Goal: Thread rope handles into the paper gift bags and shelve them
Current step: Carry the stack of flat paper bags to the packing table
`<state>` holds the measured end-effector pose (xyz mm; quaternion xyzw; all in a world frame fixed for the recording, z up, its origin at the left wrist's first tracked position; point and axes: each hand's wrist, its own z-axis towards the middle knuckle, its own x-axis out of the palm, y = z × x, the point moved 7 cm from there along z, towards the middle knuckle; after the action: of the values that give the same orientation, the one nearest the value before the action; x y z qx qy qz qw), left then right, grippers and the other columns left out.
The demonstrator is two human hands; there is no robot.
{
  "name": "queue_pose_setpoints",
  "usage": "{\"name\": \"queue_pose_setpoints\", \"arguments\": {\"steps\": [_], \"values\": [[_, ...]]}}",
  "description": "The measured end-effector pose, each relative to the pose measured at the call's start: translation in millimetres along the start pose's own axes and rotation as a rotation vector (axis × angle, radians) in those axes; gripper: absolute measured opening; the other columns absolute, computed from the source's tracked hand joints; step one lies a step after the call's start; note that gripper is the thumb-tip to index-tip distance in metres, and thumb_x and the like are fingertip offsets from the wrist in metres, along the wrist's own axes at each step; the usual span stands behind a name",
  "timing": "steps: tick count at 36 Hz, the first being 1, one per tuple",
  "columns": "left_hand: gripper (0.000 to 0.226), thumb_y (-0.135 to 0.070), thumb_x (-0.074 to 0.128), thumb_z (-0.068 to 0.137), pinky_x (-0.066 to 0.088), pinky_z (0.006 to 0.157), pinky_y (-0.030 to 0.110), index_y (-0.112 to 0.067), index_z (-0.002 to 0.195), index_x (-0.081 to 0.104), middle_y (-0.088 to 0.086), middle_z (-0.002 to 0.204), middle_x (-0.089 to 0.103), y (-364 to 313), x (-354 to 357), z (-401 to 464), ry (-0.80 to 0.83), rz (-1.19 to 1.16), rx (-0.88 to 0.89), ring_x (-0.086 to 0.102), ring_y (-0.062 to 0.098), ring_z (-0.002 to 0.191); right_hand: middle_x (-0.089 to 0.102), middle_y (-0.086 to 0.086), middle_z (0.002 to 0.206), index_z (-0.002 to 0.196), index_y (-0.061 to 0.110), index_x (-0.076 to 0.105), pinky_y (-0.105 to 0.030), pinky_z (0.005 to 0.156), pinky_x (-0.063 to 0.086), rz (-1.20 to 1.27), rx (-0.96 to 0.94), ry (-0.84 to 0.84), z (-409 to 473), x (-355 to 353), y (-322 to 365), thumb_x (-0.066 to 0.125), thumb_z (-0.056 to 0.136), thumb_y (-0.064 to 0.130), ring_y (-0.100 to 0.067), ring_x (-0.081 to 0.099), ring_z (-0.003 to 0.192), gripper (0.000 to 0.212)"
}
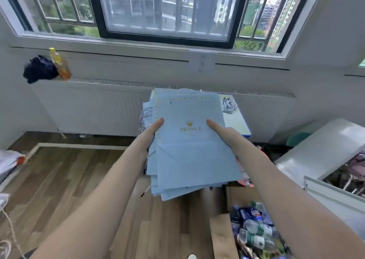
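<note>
A stack of several flat light-blue paper gift bags [189, 152] is held in front of me above the floor. The top bag shows a gold crown and the word PRINCE. My left hand [152, 129] grips the stack's left edge, thumb on top. My right hand [223, 133] grips the right edge the same way. Silver-white rope handles [145, 114] hang out of the stack's left side. A loose bundle of the same rope [229, 104] lies on a small white table [237, 122] behind the bags.
A radiator [98, 106] runs along the wall under a wide window. A bottle [59, 64] and dark cloth [39, 69] sit on its top left. A cardboard box of plastic bottles [254, 231] stands at lower right, a white bin [324, 156] at right. Wooden floor lies below.
</note>
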<state>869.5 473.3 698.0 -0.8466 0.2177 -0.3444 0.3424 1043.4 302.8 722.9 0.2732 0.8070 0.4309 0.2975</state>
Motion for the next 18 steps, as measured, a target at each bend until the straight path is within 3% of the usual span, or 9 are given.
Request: {"name": "queue_pose_setpoints", "arguments": {"steps": [2,7,13,18], "values": [[0.048,-0.049,0.074,0.081,0.051,0.096,0.048,-0.02,0.118,0.069,0.009,0.11,0.073,-13,8,19,-0.014,-0.013,0.0,0.07,0.031,0.1,0.076,-0.002,0.095,0.108,0.014,0.07,-0.042,0.081,0.059,0.007,-0.001,0.027,25,-7,13,0.073,0.066,0.071,-0.025,0.073,0.084,0.07],[0.048,-0.049,0.07,0.084,0.048,0.101,0.05,-0.021,0.121,0.066,0.009,0.112,0.072,-50,25,65,-0.044,0.007,0.056,0.069,0.031,0.103,0.073,-0.002,0.108,0.115,0.017,0.068,-0.047,0.093,0.054,0.0,0.001,0.058,90,-21,41,0.074,0.034,0.087,-0.028,0.07,0.097,0.108],[0.044,-0.05,0.067,0.085,0.052,0.095,0.047,-0.021,0.118,0.067,0.008,0.11,0.073,-82,37,110,-0.075,0.045,0.071,0.071,0.03,0.099,0.074,-0.004,0.104,0.113,0.014,0.067,-0.047,0.088,0.056,0.022,-0.011,0.112,143,-24,71,0.075,0.061,0.073,-0.028,0.072,0.092,0.079],[0.058,-0.059,0.07,0.078,0.046,0.102,0.051,-0.023,0.123,0.066,0.009,0.114,0.072,-106,30,165,-0.049,0.089,0.056,0.069,0.031,0.103,0.075,-0.007,0.097,0.11,0.008,0.069,-0.037,0.074,0.059,0.068,-0.026,0.116,193,-20,93,0.075,0.076,0.056,-0.025,0.073,0.084,0.059]]}}
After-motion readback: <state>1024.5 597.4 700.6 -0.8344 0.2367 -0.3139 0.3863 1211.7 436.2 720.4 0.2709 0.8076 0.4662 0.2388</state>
